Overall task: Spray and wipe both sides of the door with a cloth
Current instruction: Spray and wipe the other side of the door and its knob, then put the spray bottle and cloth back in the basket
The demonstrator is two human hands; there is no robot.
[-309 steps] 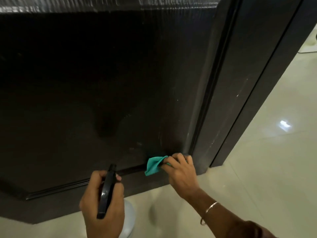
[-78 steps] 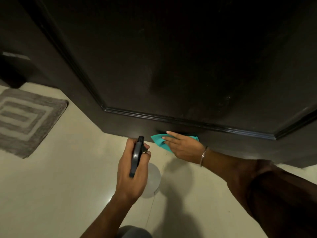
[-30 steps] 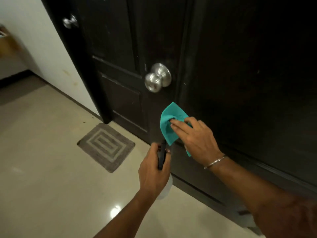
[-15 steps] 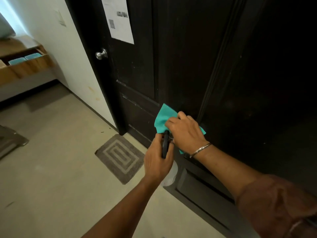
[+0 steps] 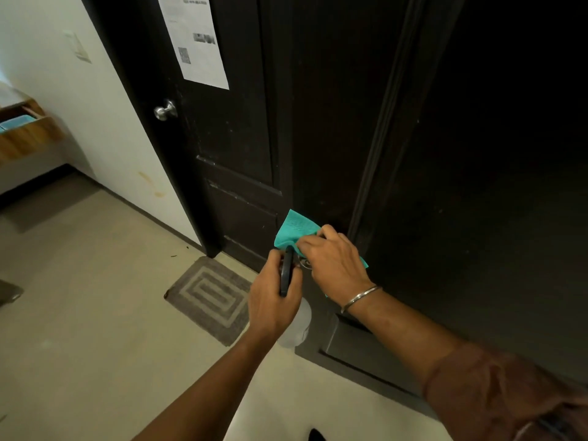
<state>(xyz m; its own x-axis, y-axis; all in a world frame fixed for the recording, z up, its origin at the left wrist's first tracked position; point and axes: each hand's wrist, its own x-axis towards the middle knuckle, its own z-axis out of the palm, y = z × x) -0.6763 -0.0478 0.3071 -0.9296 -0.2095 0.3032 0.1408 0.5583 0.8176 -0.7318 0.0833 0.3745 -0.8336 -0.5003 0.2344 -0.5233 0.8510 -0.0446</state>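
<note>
A: Where do we stand?

B: Our right hand (image 5: pixel 334 265) has its fingers curled round the teal cloth (image 5: pixel 294 229), bunching it against the dark door (image 5: pixel 461 154) at the edge where the knob should be; the knob itself is hidden under that hand, so we cannot say if we are touching it. Our left hand (image 5: pixel 273 300) sits just beside and below the right, wrapped tight round the spray bottle (image 5: pixel 294 326), its black trigger head (image 5: pixel 286 272) pointing up toward the cloth.

A: What worries us?

B: Three things, as we judge it. The two hands are nearly touching, so a squeeze of the trigger now would likely wet our right fingers or soak the cloth, not the door panel. The cloth is crumpled with only a corner fanned out above our fingers, so a wipe could smear a narrow stripe and leave streaks. And the door stands ajar, free to swing; pressing hard near its free edge could push it away from us.

A: Anything beyond the hands?

B: Past our left hand a grey mat (image 5: pixel 210 297) lies on the floor (image 5: pixel 79 313), and overspray on those smooth tiles could turn slippery. Farther off, a second door (image 5: pixel 229 138) carries a paper notice (image 5: pixel 197 39) that stray mist should miss.
</note>
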